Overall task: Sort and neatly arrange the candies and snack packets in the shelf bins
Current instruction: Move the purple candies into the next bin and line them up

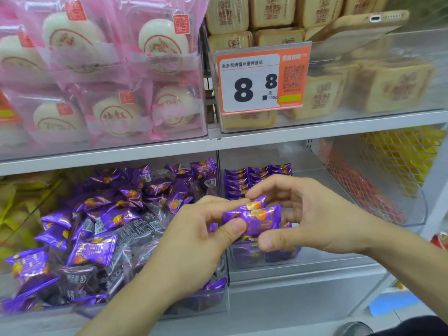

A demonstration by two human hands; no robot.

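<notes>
Glossy crinkly purple foil candy packets point(252, 215), pillow-shaped with orange fruit print, held between both hands above the clear plastic bins. Left hand point(194, 241) pinches their left end, thumb on top. Right hand point(312, 214) grips the right end, fingers curled over. Long axis runs left-right, tilted slightly up to the right. Loose heap of same packets point(101, 229) in left bin; tidy stacked row point(257, 178) in far right bin.

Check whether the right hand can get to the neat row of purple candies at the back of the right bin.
Probably yes. The right hand hovers just in front of the stacked row, and the bin is open-topped. But both hands hold purple packets, so they'd need placing first.
</notes>
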